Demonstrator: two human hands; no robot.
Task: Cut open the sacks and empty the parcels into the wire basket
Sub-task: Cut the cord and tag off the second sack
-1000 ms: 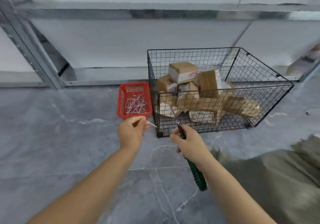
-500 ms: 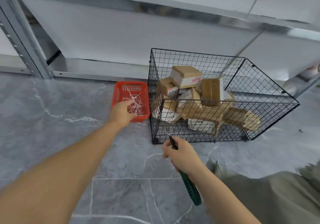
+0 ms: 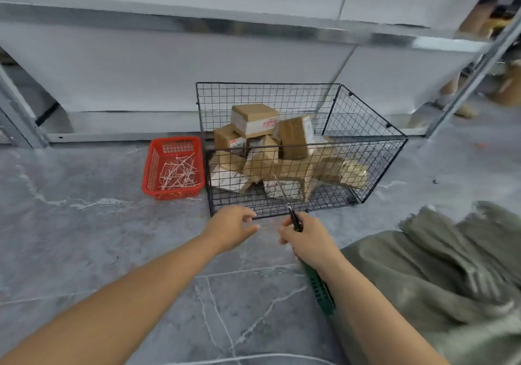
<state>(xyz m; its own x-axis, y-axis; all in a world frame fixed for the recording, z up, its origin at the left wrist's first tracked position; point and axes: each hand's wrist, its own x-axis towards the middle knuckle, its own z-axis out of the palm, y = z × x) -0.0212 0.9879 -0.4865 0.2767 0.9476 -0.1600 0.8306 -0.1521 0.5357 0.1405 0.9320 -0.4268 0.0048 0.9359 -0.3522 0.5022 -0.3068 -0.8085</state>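
Right hand (image 3: 306, 242) gripping cutter (image 3: 320, 294), near basket (image 3: 310, 146) edge

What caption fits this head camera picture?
Right hand holding a green-handled cutter, left hand empty, in front of a parcel-filled wire basket.

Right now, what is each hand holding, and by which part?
The right hand grips the green-handled cutter around its middle, blade forward and green end behind the wrist. The left hand holds nothing.
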